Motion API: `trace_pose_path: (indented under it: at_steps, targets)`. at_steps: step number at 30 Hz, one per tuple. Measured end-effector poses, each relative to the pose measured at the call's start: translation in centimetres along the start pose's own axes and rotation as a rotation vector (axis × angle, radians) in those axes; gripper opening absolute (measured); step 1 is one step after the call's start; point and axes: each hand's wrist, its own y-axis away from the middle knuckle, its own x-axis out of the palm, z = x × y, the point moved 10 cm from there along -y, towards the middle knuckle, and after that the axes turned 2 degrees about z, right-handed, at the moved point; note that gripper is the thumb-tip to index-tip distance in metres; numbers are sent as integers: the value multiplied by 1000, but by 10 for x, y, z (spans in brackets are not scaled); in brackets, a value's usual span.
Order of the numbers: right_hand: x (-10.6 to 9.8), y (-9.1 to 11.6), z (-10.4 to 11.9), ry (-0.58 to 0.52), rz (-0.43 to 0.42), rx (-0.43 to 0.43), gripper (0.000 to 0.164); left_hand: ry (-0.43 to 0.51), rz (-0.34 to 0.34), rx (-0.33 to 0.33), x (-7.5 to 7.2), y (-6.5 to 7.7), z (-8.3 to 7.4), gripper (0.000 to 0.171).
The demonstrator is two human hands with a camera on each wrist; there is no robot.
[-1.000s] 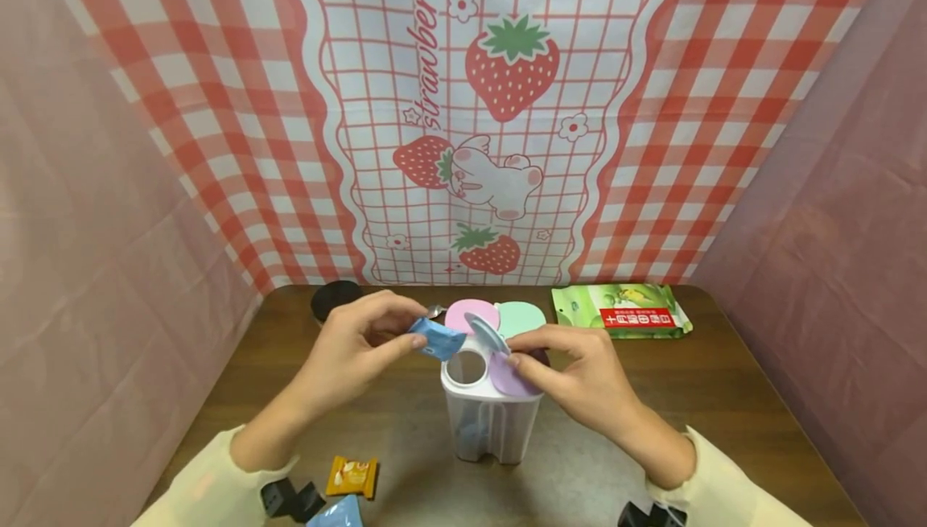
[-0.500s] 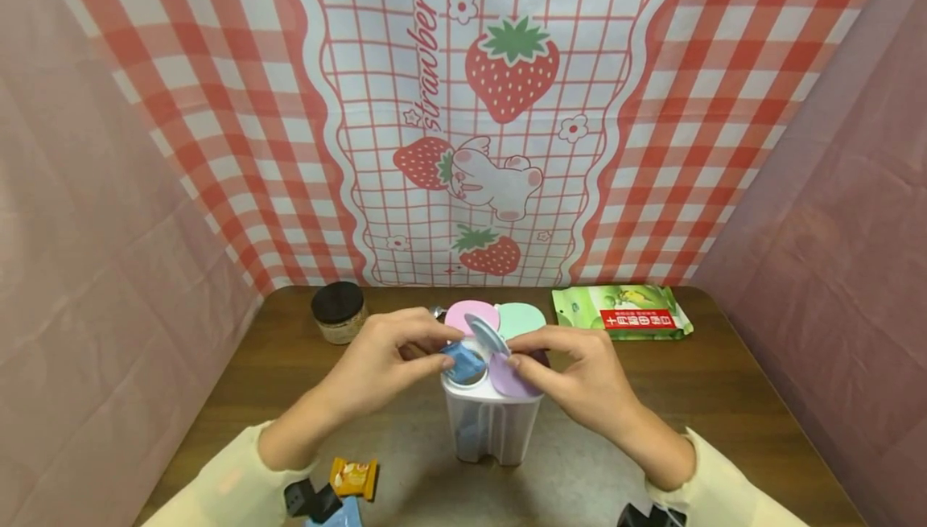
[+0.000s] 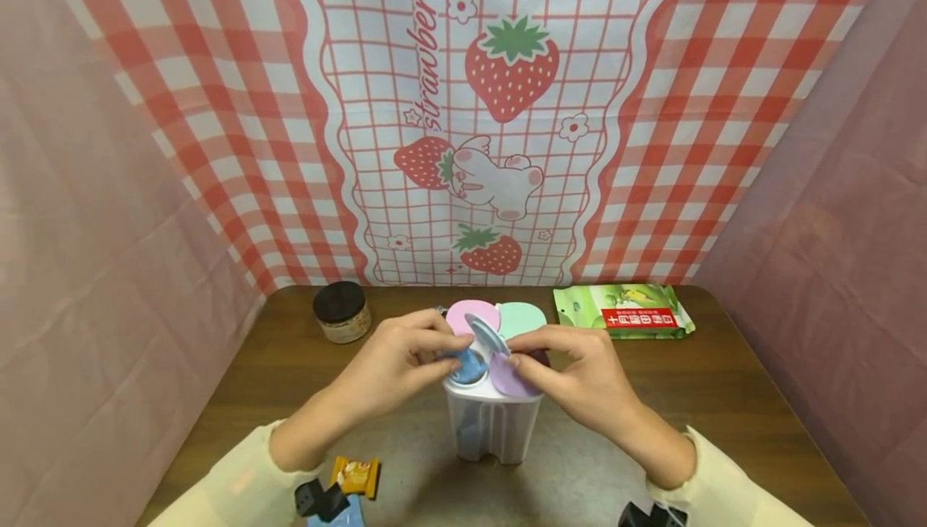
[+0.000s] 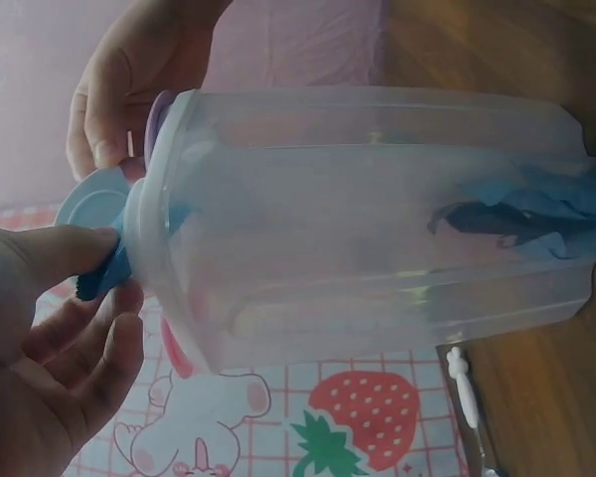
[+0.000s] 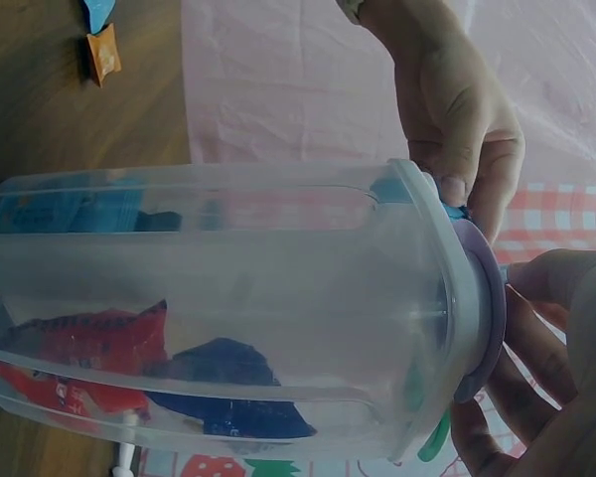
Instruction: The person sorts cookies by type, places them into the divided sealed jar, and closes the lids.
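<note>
Thumb and fingers of my left hand (image 3: 405,362) pinch a small blue snack packet (image 3: 472,366). That packet sits partly in the round front-left opening of a clear storage container (image 3: 500,430) with a white top. My right hand (image 3: 579,362) holds the light blue flip lid (image 3: 485,334) tilted up beside the opening, its fingers also near the purple lid (image 3: 516,378). Pink (image 3: 472,315) and mint (image 3: 523,318) lids lie flat behind. Blue packets (image 4: 536,209) rest at the container's bottom; a red packet (image 5: 99,348) and a dark blue packet (image 5: 228,383) fill other compartments.
An orange packet (image 3: 355,475) and another blue packet (image 3: 342,514) lie on the table (image 3: 688,430) at front left. A black-lidded jar (image 3: 342,314) stands at back left, a green bag (image 3: 626,311) at back right. Behind the container lies a white-handled utensil (image 4: 462,388).
My left hand has moved right and slightly down, bringing the blue packet from beside the container into the round opening. The right hand has stayed on the raised lid.
</note>
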Motion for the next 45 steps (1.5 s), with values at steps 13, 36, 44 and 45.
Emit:
trace_pose_path:
  at_steps: [13, 36, 44, 45]
  targets:
    - [1, 1, -4, -5, 19, 33, 20, -64, 38, -55, 9, 5, 5, 7]
    - [0, 1, -4, -18, 6, 28, 19, 25, 46, -108, 0, 33, 20, 28]
    - [-1, 2, -4, -11, -3, 14, 19, 19, -47, -175, -15, 65, 48, 26]
    - [-1, 2, -4, -9, -2, 20, 19, 21, -51, -200, -15, 71, 54, 26]
